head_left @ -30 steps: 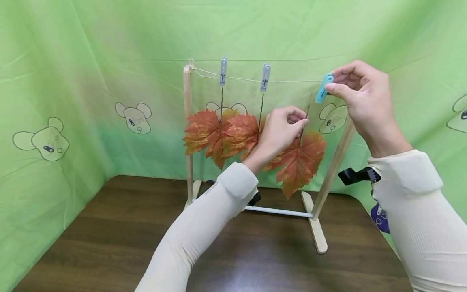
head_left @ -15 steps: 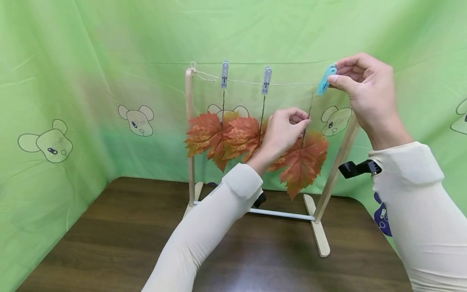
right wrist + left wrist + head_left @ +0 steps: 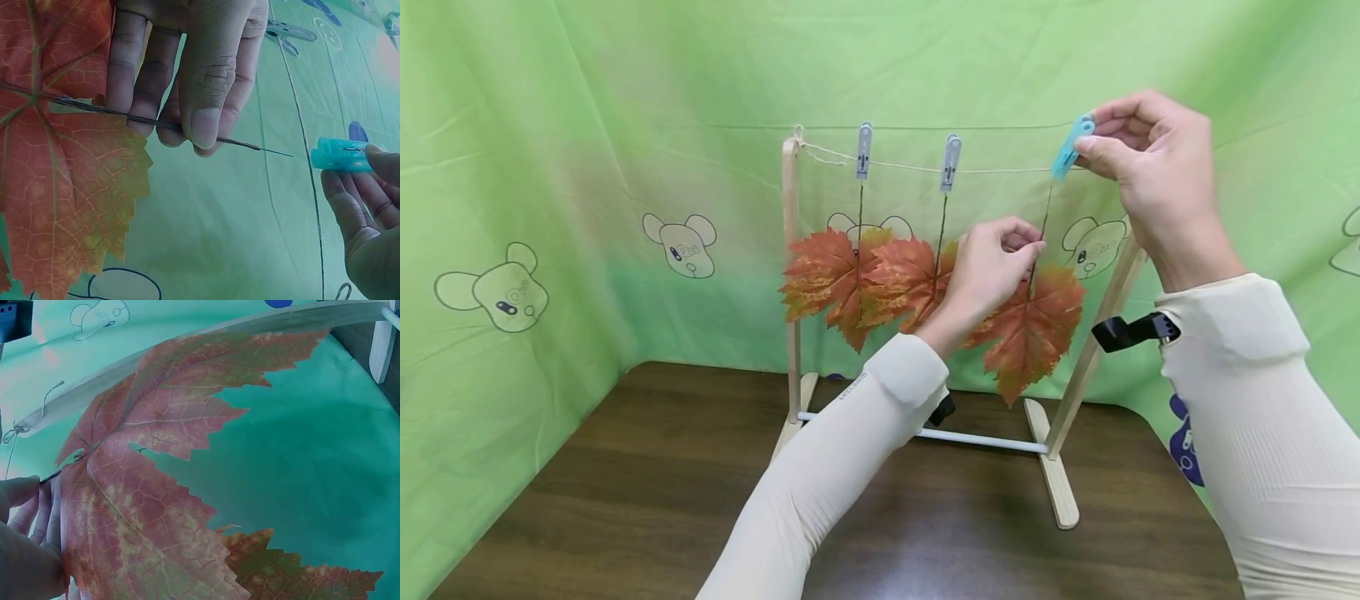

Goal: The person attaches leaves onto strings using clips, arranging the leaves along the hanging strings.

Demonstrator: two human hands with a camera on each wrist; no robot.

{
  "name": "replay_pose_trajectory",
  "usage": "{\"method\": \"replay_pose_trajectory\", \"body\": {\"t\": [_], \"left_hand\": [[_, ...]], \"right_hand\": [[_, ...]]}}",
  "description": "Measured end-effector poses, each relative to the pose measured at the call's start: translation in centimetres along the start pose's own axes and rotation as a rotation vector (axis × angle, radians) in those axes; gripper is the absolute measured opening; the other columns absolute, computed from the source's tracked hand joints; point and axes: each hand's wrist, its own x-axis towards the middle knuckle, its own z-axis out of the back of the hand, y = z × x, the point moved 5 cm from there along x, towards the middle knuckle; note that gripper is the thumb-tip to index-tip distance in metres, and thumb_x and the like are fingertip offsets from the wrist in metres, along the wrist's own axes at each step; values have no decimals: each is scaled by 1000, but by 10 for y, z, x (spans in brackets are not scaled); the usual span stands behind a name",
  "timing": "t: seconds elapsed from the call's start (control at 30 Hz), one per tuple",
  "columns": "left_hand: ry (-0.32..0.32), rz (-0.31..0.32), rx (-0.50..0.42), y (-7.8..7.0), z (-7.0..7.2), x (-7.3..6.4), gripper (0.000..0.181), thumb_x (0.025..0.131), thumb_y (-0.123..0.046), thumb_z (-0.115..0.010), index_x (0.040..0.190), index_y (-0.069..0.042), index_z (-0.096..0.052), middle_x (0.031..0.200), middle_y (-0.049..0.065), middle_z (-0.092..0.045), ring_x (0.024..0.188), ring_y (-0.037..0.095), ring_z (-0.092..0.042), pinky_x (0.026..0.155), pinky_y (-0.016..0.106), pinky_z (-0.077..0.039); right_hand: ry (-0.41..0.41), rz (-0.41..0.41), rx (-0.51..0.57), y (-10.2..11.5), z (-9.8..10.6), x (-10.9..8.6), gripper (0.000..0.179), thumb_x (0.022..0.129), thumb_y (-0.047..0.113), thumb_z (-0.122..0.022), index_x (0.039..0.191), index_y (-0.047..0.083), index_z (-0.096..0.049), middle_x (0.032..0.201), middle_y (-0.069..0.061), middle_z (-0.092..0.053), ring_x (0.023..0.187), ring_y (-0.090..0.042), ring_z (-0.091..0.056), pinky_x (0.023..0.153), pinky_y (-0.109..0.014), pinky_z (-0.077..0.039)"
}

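Observation:
My left hand [image 3: 996, 262] pinches the thin dark stem [image 3: 153, 120] of a red-orange artificial maple leaf [image 3: 1030, 333], which hangs below the fingers. The stem points up toward the string [image 3: 1000, 172]. Above and to the right, my right hand [image 3: 1165, 167] pinches a turquoise clothespin [image 3: 1072, 148] between thumb and fingers, its lower end right at the string. In the right wrist view the stem's wire tip lies a little short of the turquoise clothespin [image 3: 342, 155]. Two more leaves hang to the left from grey clothespins [image 3: 864, 150] on the string.
The string runs between the posts of a wooden stand [image 3: 792, 275], whose right post [image 3: 1093, 367] slants behind the right arm. A white bar [image 3: 985, 440] joins its feet on the brown table [image 3: 625, 483]. Green printed cloth [image 3: 587, 192] surrounds the back and sides.
The right hand has risen slightly with the turquoise clothespin, bringing its lower end up to the string. The left hand has shifted a little right with the leaf, its stem nearing the clothespin.

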Motion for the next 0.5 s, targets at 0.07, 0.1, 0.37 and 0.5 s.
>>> {"method": "replay_pose_trajectory", "body": {"t": [0.07,0.1,0.37,0.5], "left_hand": [[-5,1,-6,-1,0,1,6,100,-13,-72,100,-10,-77,80,-4,-73,64,5,-68,57,18,-54],[-8,0,-7,-1,-1,1,6,100,-13,-72,100,-11,-77,81,-4,-74,64,5,-68,57,17,-54],[-24,2,4,-1,-1,3,6,100,-13,-72,100,-11,-78,81,-4,-74,63,4,-67,56,17,-52],[-38,10,3,-2,2,4,5,100,-14,-73,99,-12,-77,83,-1,-76,64,5,-67,56,18,-52]], "right_hand": [[-2,-7,3,1,-1,2,19,83,-17,-78,97,-6,-73,86,-11,-73,78,-17,-74,77,-24,-61],[-2,-9,0,1,-1,3,19,83,-17,-78,97,-6,-73,87,-11,-73,78,-17,-74,77,-25,-61],[29,-24,-30,0,-4,6,18,84,-17,-77,96,-5,-73,86,-10,-74,77,-17,-75,73,-24,-62],[47,-59,-57,-1,-8,9,18,84,-16,-77,97,-4,-73,86,-10,-73,77,-17,-74,73,-24,-62]]}}
